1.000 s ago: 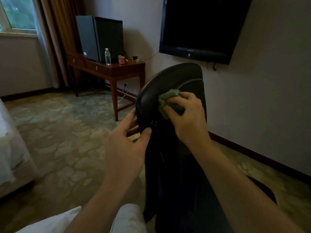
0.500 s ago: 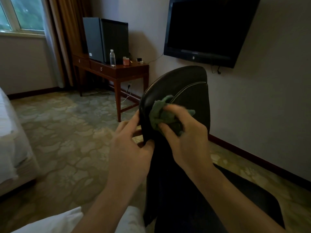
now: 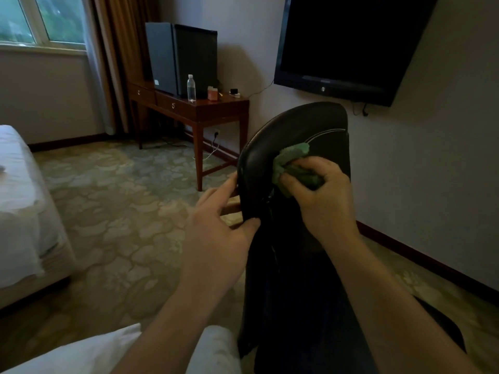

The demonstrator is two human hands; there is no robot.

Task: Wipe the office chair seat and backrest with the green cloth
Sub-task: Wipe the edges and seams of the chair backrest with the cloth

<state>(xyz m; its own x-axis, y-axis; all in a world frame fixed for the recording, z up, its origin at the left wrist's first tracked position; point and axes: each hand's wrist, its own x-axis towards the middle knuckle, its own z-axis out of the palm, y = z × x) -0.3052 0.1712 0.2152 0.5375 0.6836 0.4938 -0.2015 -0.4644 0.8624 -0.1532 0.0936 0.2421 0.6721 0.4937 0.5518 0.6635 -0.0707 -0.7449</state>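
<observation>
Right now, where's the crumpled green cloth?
In the head view, right of centre: the crumpled green cloth is bunched in the right hand, pressed against the upper black leather chair backrest, below the wall-mounted television.

A wooden desk (image 3: 216, 109) holds two dark boxes (image 3: 181, 58) and a water bottle (image 3: 191, 87). A black television (image 3: 348, 41) hangs on the wall; a white bed (image 3: 19, 201) stands at left.

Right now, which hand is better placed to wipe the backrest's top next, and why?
Right hand: it grips the green cloth against the backrest; left hand only holds its edge.
</observation>
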